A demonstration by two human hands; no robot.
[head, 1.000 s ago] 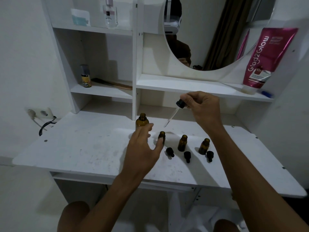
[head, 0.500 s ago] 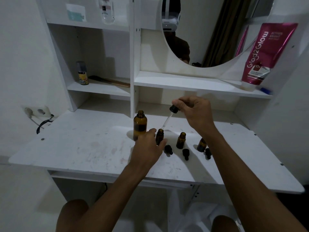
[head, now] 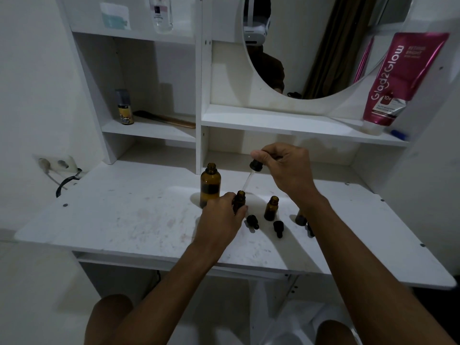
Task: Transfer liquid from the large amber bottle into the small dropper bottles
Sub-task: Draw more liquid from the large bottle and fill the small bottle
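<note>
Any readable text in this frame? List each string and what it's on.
"Glad2Glow": along the pink tube leaning on the right shelf.
"10x": on the same tube's lower panel.
Too blurred to read: the tube's fine print, and the labels on the small yellow can, the clear bottle and the pale box.
No label shows on the large amber bottle.

Left hand grips the small bottle low, while right hand (raised higher) pinches the dropper.
</note>
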